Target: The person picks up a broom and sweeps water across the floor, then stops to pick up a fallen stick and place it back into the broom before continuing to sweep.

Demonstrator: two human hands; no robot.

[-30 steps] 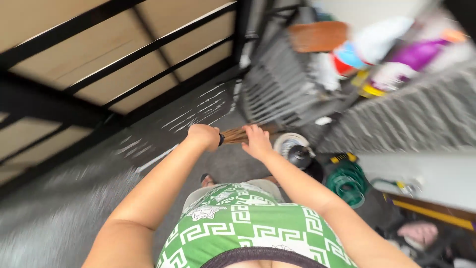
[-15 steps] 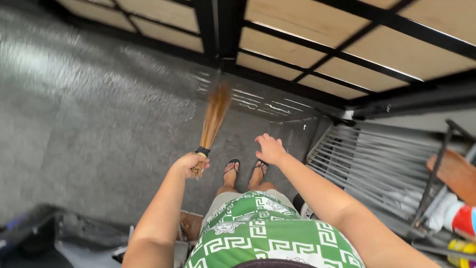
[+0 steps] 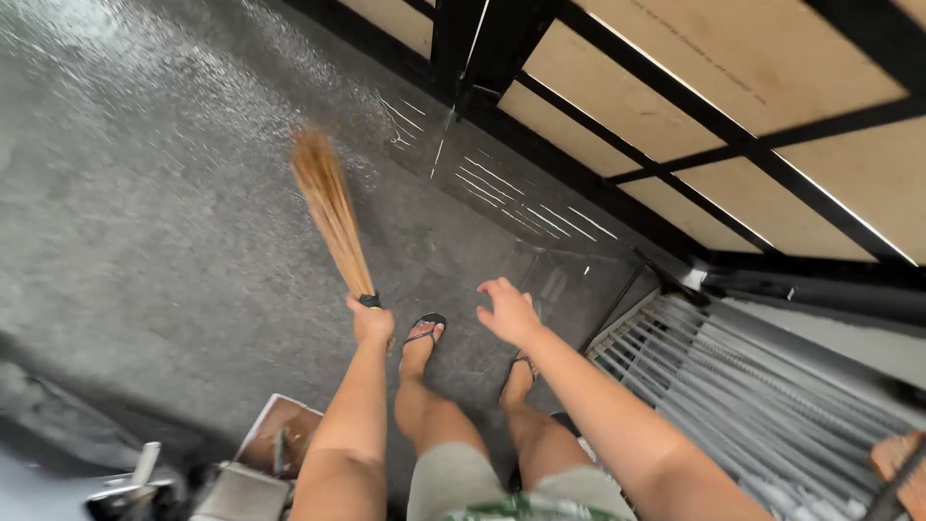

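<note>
Left hand (image 3: 370, 321) clenched round a straw broom (image 3: 331, 210), bristles fanned above grey concrete floor (image 3: 145, 241). Right hand (image 3: 508, 313) empty, fingers spread. Black metal frame with tan panels (image 3: 675, 68) ahead; slatted grille (image 3: 762, 396) at right.

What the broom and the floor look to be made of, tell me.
Broom: probably dried plant stalks, tan and thin, bound by a dark band at the left hand.
Floor: likely bare concrete or stone, dark grey, speckled, slightly shiny.

Dry straw-like broom (image 3: 333, 207) — rough grey concrete floor (image 3: 145, 222)
</note>
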